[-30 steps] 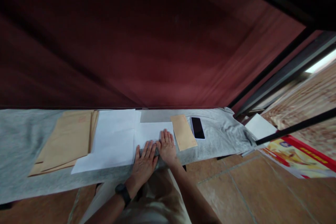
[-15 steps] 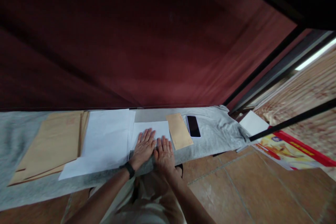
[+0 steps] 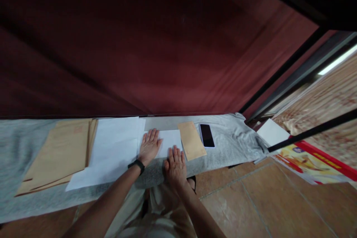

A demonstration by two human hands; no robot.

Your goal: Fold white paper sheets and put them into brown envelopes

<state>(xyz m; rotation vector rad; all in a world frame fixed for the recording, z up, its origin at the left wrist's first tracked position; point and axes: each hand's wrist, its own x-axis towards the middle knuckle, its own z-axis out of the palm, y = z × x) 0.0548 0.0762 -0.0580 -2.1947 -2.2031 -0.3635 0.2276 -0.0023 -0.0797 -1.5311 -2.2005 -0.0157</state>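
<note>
Since the earlier frames the left hand [image 3: 149,145] is sliding farther from the body and to the left, so the two hands, which were lying side by side, are now standing apart.

At the far left, the brown envelopes [image 3: 60,152] are lying in a stack on the grey cloth [image 3: 231,145], and their right edge is going under the large white sheets [image 3: 111,150]. The near edge of these sheets is reaching almost to the near border of the cloth. Just to the right, the left hand is resting flat with the fingers spread, grasping nothing, on the left part of the small white sheet [image 3: 170,141]. The right hand [image 3: 175,163] is also lying flat and released, its fingertips pressing on the near edge of the same sheet. Just beside the sheet's right edge the small brown envelope [image 3: 192,140] is lying at a slant, and the black phone [image 3: 207,135] is lying next to it. To the right of the phone the cloth is lying bare and wrinkled up to its end.
</note>
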